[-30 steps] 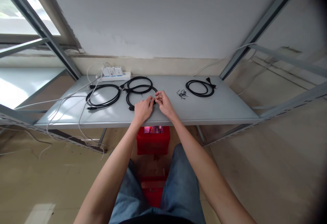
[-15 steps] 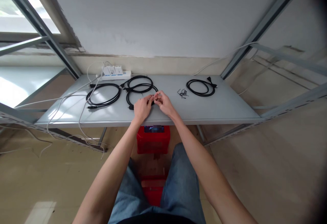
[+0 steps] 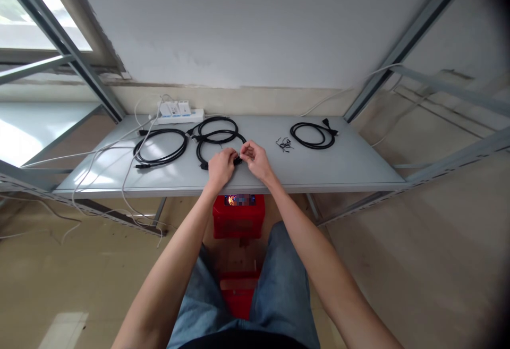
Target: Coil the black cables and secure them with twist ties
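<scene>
A coiled black cable (image 3: 198, 151) lies on the grey shelf top (image 3: 167, 180), and my two hands meet at its right side. My left hand (image 3: 222, 168) is closed, fingertips pinched on the coil near its front right. Just across from it, my right hand (image 3: 256, 160) pinches thumb and fingers together at the same stretch of cable. Whatever thin thing is between the right fingertips is too small to make out. Several short black ties (image 3: 284, 144) lie in a loose heap to the right of my right hand.
Other coiled black cables lie left (image 3: 162, 146), behind (image 3: 218, 121) and right (image 3: 313, 136). A white power strip (image 3: 179, 117) with plugs stands against the wall, its white cords trailing over the left shelf edge. Below is a red stool (image 3: 239, 224) with a lit phone (image 3: 239, 199) on it.
My fingertips have drawn slightly apart, the right ones lifting a little away from the left. The coil stays in place, and the phone screen below shows a brighter picture.
</scene>
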A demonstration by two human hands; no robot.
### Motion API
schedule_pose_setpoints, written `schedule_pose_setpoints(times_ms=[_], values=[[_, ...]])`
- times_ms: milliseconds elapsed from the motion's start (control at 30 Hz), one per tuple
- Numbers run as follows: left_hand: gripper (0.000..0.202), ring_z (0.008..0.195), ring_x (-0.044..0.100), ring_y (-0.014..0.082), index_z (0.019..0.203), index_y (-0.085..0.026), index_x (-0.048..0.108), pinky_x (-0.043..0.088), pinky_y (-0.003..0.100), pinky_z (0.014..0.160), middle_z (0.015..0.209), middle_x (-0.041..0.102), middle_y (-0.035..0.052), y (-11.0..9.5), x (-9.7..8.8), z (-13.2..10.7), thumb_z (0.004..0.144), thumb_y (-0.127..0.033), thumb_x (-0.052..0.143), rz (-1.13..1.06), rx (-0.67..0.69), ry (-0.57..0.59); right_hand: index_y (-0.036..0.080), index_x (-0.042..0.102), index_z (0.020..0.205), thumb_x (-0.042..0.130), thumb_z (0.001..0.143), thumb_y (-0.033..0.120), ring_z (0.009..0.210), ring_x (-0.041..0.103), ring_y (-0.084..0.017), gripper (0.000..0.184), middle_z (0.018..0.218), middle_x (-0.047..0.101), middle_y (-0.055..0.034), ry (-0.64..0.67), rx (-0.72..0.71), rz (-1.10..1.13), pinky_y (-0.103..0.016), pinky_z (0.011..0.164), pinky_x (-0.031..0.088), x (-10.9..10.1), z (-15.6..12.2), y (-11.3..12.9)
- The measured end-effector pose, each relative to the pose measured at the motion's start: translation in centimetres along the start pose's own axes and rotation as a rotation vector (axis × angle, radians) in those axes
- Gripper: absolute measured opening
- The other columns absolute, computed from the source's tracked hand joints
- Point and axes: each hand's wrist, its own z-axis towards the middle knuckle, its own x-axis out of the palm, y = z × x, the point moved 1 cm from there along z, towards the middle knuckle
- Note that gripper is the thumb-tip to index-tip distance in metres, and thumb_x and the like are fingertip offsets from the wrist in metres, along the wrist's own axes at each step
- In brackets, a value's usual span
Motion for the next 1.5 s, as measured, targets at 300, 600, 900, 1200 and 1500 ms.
schedule_pose_setpoints(times_ms=[300,600,900,1200,1500], values=[[0.028,0.098,0.071,0.0286,0.106,-0.025,0.074,0.044,0.033,0.078,0.103,0.08,0.0083,-0.1,-0.2,-0.3,0.104,-0.031,0.047,-0.039,0.142,0.114,0.024,0.052,0.087,0.07,0.085,0.036,0.08,0.058,-0.018,0.021,0.084,0.061,-0.0002,-0.1,0.015,-0.088,-0.032,0.074,0.049,-0.1,-0.1,0.4],[0.029,0.1,0.072,0.0265,0.112,-0.024,0.076,0.052,0.035,0.09,0.106,0.08,0.0081,0.5,0.4,-0.2,0.1,-0.024,0.05,-0.196,0.166,0.044,0.025,0.051,0.086,0.068,0.084,0.033,0.075,0.059,-0.017,0.019,0.083,0.062,0.0007,-0.109,0.038,-0.136,-0.032,0.071,0.048,-0.1,-0.1,0.2],[0.036,0.098,0.075,0.0217,0.13,-0.025,0.057,0.051,0.034,0.091,0.096,0.08,0.0027,0.8,0.4,-0.1,0.095,-0.016,0.055,-0.429,0.097,0.002,0.028,0.041,0.101,0.054,0.088,0.02,0.073,0.058,-0.018,0.019,0.085,0.058,0.0034,-0.115,0.019,-0.253,-0.034,0.075,0.048,0.5,-0.4,0.1],[0.045,0.097,0.073,0.0237,0.134,-0.025,0.051,0.05,0.037,0.089,0.105,0.081,0.0042,0.5,0.2,-0.3,0.09,-0.016,0.053,-0.353,0.085,0.057,0.027,0.041,0.095,0.051,0.092,0.02,0.079,0.056,-0.022,0.012,0.088,0.057,-0.0014,-0.027,-0.02,-0.493,-0.034,0.073,0.042,1.4,-1.2,1.1],[0.064,0.091,0.072,0.0198,0.14,-0.027,0.044,0.05,0.034,0.088,0.1,0.079,-0.0017,0.0,-0.3,-0.8,0.08,-0.019,0.062,-0.405,0.094,0.09,0.029,0.034,0.1,0.055,0.081,0.024,0.069,0.057,-0.016,0.028,0.079,0.056,0.007,-0.098,0.099,-0.21,-0.032,0.071,0.048,0.8,0.5,-1.0]])
